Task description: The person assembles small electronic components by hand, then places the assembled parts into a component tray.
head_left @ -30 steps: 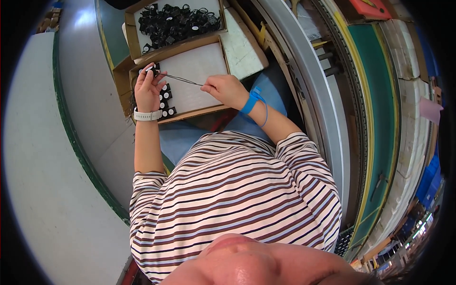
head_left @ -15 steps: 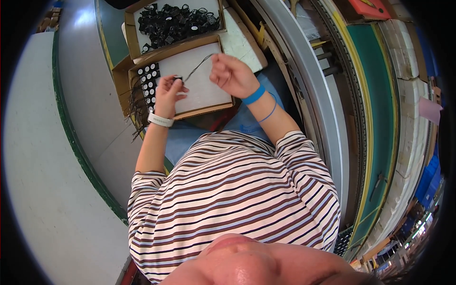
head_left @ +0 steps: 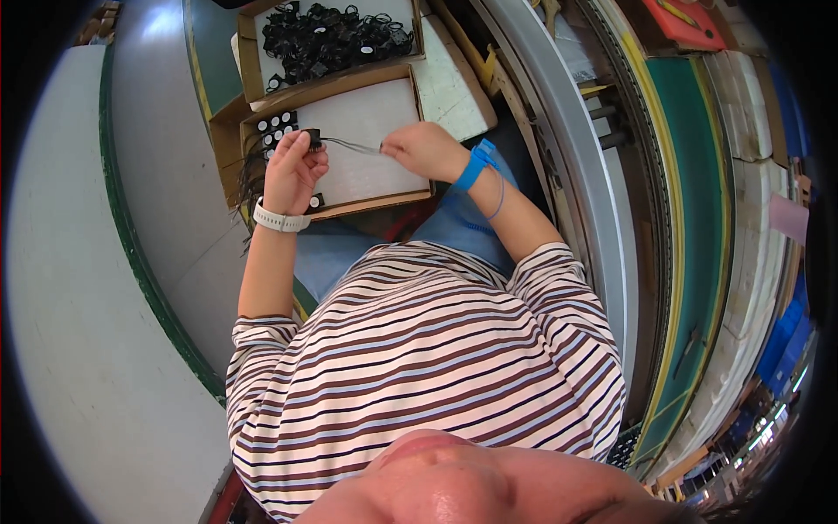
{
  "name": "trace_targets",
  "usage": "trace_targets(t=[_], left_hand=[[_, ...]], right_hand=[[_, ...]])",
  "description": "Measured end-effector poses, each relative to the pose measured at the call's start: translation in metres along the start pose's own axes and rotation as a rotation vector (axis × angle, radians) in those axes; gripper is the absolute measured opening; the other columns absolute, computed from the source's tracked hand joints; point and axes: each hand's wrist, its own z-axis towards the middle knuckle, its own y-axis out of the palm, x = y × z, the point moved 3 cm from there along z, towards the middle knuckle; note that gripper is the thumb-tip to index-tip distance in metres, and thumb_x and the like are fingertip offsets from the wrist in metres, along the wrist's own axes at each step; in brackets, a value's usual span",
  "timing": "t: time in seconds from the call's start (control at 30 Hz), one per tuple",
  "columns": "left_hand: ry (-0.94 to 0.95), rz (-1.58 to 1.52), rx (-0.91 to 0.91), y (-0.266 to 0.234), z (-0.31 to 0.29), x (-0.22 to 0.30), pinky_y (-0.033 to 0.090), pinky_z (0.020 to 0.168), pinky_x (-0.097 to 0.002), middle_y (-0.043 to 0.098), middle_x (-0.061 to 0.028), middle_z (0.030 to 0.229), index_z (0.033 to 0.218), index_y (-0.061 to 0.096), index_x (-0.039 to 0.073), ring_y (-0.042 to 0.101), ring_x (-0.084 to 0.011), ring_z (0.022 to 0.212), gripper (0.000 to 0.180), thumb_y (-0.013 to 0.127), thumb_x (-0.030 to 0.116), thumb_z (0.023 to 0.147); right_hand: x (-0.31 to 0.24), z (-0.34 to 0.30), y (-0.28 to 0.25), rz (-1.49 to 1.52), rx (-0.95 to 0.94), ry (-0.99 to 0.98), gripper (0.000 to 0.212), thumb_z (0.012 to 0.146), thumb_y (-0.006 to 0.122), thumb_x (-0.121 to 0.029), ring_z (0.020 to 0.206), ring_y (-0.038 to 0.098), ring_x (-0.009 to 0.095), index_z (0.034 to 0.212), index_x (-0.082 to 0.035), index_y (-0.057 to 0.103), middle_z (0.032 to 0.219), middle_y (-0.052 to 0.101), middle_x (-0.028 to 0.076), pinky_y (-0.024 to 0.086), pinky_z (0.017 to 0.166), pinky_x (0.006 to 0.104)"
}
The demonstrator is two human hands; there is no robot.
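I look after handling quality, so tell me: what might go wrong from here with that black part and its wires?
The wires run from the black part in the left hand to the fingers of the right hand; a hard pull might strain where they join.

Other wires trail at the left side of the cardboard tray; they could snag and shift the parts in rows.
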Motion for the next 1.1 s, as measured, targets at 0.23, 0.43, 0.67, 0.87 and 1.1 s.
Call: trace_targets(t=[0.23,0.43,0.67,0.87,1.1], left_hand=[[-0.142,0.126,0.048,0.013,0.006,-0.046,0.047,0.055,-0.0239,0.054,-0.0056,0.075,0.090,0.046,0.007,0.054,-0.0126,0.061,0.014,0.051,0.016,0.082],[-0.242,-0.038,0.020,0.019,-0.003,-0.052,0.046,0.054,-0.0243,0.053,-0.0070,0.077,0.090,0.044,0.007,0.054,-0.0131,0.060,0.014,0.049,0.019,0.083],[-0.184,-0.031,0.096,0.005,0.011,-0.047,0.048,0.055,-0.0238,0.054,-0.0070,0.075,0.088,0.044,0.005,0.054,-0.0134,0.059,0.013,0.049,0.016,0.083],[-0.097,0.235,0.068,0.019,0.008,-0.067,0.047,0.056,-0.0244,0.052,-0.0039,0.078,0.095,0.045,0.005,0.053,-0.0125,0.066,0.017,0.051,0.015,0.082],[-0.134,0.379,-0.020,0.023,0.002,-0.062,0.046,0.057,-0.0245,0.052,-0.0026,0.078,0.096,0.046,0.007,0.052,-0.0103,0.065,0.019,0.049,0.020,0.083]], right_hand=[[-0.031,0.007,0.003,1.742,-0.234,0.511,0.023,0.083,0.049,-0.020,0.051,0.042,0.006,0.081,0.001,0.058,0.058,0.050,-0.001,0.038,0.054,0.0220],[-0.003,0.011,0.000,0.153,0.303,0.120,0.016,0.079,0.052,-0.017,0.054,0.052,0.022,0.076,-0.003,0.057,0.056,0.051,0.006,0.041,0.051,0.0309],[-0.022,0.007,0.013,-0.077,-0.026,-0.044,0.018,0.074,0.052,-0.020,0.059,0.054,0.028,0.065,-0.005,0.057,0.062,0.056,0.011,0.044,0.054,0.0370],[-0.019,0.008,0.024,0.542,-0.317,0.130,0.027,0.076,0.054,-0.029,0.047,0.049,0.017,0.068,-0.003,0.057,0.051,0.050,0.007,0.041,0.052,0.0305],[0.007,-0.005,0.032,1.659,-0.459,0.785,0.022,0.078,0.054,-0.027,0.045,0.035,0.004,0.065,-0.009,0.053,0.053,0.042,-0.004,0.038,0.052,0.0236]])
